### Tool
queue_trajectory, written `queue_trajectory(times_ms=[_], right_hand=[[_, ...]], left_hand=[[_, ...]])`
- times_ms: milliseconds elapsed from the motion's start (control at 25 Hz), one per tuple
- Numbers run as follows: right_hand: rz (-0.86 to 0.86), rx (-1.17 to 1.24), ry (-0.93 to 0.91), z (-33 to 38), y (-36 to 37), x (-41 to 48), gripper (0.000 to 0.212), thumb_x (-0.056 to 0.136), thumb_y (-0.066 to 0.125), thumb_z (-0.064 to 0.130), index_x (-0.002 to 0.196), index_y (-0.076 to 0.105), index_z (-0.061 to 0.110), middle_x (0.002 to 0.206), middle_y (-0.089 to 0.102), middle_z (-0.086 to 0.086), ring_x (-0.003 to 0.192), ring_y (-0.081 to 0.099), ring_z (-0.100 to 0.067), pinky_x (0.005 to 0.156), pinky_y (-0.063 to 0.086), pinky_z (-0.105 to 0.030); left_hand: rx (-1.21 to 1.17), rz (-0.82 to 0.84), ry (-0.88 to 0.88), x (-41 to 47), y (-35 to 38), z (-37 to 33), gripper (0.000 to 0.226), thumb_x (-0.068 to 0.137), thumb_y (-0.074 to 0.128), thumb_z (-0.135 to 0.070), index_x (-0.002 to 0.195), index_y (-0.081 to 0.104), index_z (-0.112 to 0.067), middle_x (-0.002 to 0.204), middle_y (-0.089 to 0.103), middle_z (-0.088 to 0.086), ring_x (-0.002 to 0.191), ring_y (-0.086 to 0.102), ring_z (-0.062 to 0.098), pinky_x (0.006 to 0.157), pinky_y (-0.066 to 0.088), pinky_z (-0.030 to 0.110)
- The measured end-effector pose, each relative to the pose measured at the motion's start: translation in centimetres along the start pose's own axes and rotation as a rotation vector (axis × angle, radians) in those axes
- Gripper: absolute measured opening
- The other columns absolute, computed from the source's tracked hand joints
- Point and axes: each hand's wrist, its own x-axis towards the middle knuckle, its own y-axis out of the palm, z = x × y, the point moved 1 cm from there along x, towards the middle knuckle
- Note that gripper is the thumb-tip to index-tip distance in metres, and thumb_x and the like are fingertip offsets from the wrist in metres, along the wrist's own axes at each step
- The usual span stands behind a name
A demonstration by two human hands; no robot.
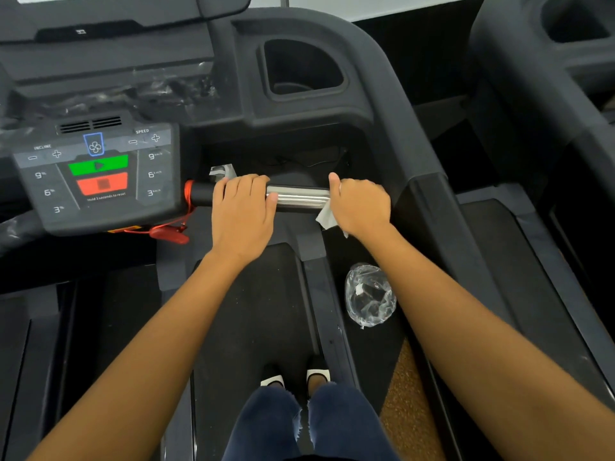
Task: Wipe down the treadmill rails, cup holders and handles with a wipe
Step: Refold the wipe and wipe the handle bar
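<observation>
A horizontal treadmill handle (298, 196) with a shiny metal sensor section runs across the middle of the view. My left hand (243, 211) grips its black left part, fingers curled over the top. A grey scrap (222, 170) sticks up just behind those fingers. My right hand (361, 206) is wrapped round the handle's right end with a white wipe (325, 217) under the palm; the wipe's corner hangs below the bar. The cup holder (301, 69) is a dark recess in the console above the handle.
The control panel (96, 176) with green and red buttons sits left of the handle, with a red safety key and cord (168, 232) below it. A crumpled clear plastic wrapper (369, 296) lies on the floor beside the belt. A second treadmill (545, 61) stands at right.
</observation>
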Motion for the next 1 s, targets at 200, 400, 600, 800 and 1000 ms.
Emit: queue_trajectory(times_ms=[200, 400, 600, 800, 1000], right_hand=[[-0.191, 0.263, 0.115, 0.7, 4.0, -6.4, 0.053, 0.099, 0.039, 0.032, 0.145, 0.032, 0.006, 0.148, 0.035, -0.012, 0.142, 0.027, -0.028, 0.119, 0.019, -0.039], [-0.324, 0.121, 0.063, 0.7, 2.0, -0.9, 0.042, 0.099, 0.038, 0.033, 0.079, 0.065, 0.008, 0.076, 0.066, -0.011, 0.076, 0.065, -0.031, 0.077, 0.046, -0.039], [-0.407, 0.090, 0.015, -0.4, 3.1, -1.4, 0.042, 0.099, 0.037, 0.029, 0.081, 0.069, 0.009, 0.080, 0.070, -0.009, 0.077, 0.068, -0.027, 0.079, 0.053, -0.037], [-0.468, 0.125, 0.109, 0.3, 4.6, -5.0, 0.049, 0.098, 0.031, 0.029, 0.123, 0.061, -0.001, 0.128, 0.061, -0.019, 0.122, 0.057, -0.027, 0.099, 0.048, -0.036], [-0.423, 0.453, 0.225, 0.4, 1.2, -7.0, 0.043, 0.101, 0.031, 0.032, 0.099, 0.066, 0.006, 0.091, 0.071, -0.009, 0.078, 0.070, -0.029, 0.048, 0.046, -0.033]], left_hand=[[-0.003, -0.028, -0.005, 0.0, 0.3, 0.0, 0.037, 0.099, 0.034, -0.034, 0.119, 0.057, -0.011, 0.113, 0.061, 0.006, 0.107, 0.054, 0.025, 0.107, 0.029, 0.042], [-0.006, -0.037, -0.009, 0.0, 0.5, 0.0, 0.038, 0.099, 0.033, -0.034, 0.119, 0.057, -0.012, 0.115, 0.061, 0.006, 0.109, 0.053, 0.025, 0.109, 0.028, 0.043], [-0.035, -0.020, -0.023, 0.1, 0.5, 0.0, 0.043, 0.099, 0.029, -0.036, 0.121, 0.056, -0.012, 0.117, 0.060, 0.007, 0.112, 0.052, 0.025, 0.111, 0.027, 0.042], [-0.385, -0.074, -0.152, -1.4, -1.0, -3.1, 0.035, 0.099, 0.040, -0.021, 0.129, 0.054, -0.013, 0.128, 0.057, 0.001, 0.119, 0.046, 0.019, 0.107, 0.031, 0.032], [-1.032, 0.197, -0.515, -4.3, -1.0, -11.0, 0.029, 0.099, 0.042, -0.029, 0.110, 0.066, -0.018, 0.107, 0.068, -0.004, 0.100, 0.060, 0.009, 0.093, 0.046, 0.027]])
